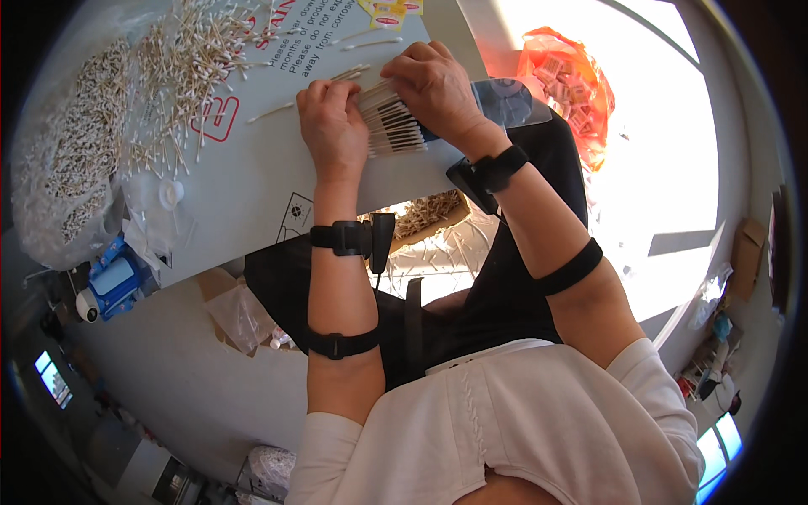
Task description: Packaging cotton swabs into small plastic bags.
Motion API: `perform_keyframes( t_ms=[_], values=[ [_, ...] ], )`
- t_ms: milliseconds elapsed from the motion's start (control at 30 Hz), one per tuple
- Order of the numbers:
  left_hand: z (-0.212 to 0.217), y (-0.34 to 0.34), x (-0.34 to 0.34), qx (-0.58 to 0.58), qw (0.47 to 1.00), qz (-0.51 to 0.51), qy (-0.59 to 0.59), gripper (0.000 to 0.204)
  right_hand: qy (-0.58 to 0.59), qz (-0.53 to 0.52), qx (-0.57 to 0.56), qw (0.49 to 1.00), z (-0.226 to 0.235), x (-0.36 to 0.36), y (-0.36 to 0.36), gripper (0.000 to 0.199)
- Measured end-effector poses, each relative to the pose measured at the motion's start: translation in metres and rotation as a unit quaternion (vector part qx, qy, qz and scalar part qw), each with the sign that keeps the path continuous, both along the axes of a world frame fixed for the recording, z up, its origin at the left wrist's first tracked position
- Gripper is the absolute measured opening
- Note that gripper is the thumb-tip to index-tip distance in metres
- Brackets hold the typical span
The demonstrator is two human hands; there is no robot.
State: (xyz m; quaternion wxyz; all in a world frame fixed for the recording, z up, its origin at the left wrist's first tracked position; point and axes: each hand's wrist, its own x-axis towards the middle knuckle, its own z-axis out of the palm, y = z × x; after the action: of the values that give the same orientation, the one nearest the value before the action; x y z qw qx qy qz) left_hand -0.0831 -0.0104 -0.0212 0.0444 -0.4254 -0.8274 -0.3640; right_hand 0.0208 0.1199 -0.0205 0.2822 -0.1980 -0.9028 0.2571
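A row of cotton swabs point(392, 126) lies side by side between my hands, their white tips lined up toward me. My left hand point(333, 133) is at the row's left end, its fingers curled down against the swabs. Over the far right end is my right hand point(436, 94), fingers bent and closed on the swabs; its fingertips are partly hidden. A clear plastic bag point(515, 99) with a bluish tint sticks out from beneath the right hand past the table edge. Single swabs point(271, 112) lie just left of my left hand.
Loose swabs point(181, 93) are heaped on the printed grey tabletop point(252, 189), beside a big clear bag of swabs point(88, 126). Yellow packets point(389, 15) lie at the far edge. A red bag of small packs point(572, 93) stands right. Below is a cardboard box of swabs point(431, 215).
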Motion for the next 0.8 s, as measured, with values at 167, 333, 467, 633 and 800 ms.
perform_keyframes(
  t_ms=[167, 333, 467, 633, 800],
  values=[
    [-0.002, -0.003, 0.014, 0.191, 0.950, 0.027, -0.245, 0.029, 0.143, 0.011, -0.258, 0.956, 0.000, 0.006, -0.021, 0.019],
    [0.002, 0.006, 0.038, 0.315, 0.862, 0.030, -0.397, 0.042, 0.213, -0.017, -0.313, 0.925, -0.008, 0.007, -0.041, 0.031],
    [-0.001, 0.000, 0.031, 0.304, 0.877, 0.024, -0.372, 0.038, 0.212, -0.036, -0.311, 0.926, -0.004, 0.004, -0.047, 0.030],
    [0.002, -0.026, 0.016, 0.145, 0.978, 0.012, -0.152, 0.029, 0.119, -0.028, -0.270, 0.955, 0.010, 0.016, -0.031, 0.016],
    [0.009, -0.040, 0.029, 0.025, 0.999, -0.017, 0.015, 0.025, 0.090, -0.002, -0.200, 0.976, 0.006, 0.026, -0.028, 0.010]
  ],
)
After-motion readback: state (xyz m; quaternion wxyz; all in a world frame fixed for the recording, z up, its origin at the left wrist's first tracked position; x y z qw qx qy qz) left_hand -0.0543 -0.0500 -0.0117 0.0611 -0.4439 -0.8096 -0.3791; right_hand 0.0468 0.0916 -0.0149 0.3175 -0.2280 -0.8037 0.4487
